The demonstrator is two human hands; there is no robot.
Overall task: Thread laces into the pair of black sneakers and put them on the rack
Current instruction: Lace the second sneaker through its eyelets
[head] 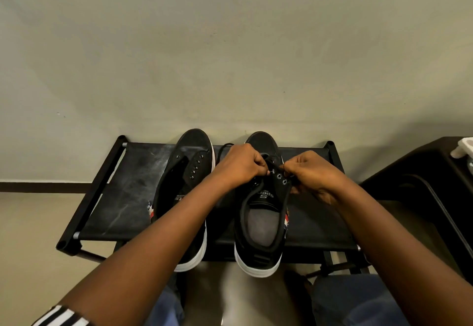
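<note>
Two black sneakers with white soles stand side by side on the black rack (pixel 122 197), toes toward the wall. The left sneaker (pixel 184 172) shows bare eyelets with no lace in them. Over the right sneaker (pixel 261 223) my left hand (pixel 240 166) pinches a black lace (pixel 224 147) at the left row of eyelets. My right hand (pixel 312 174) pinches the lace at the right eyelet flap. A loop of the lace trails on the rack between the two shoes. The fingertips hide how far the lace runs.
The rack stands against a plain beige wall. A dark table (pixel 422 172) with a white object (pixel 464 146) on it sits to the right. My knees in blue jeans (pixel 353 302) are just below the rack's front edge.
</note>
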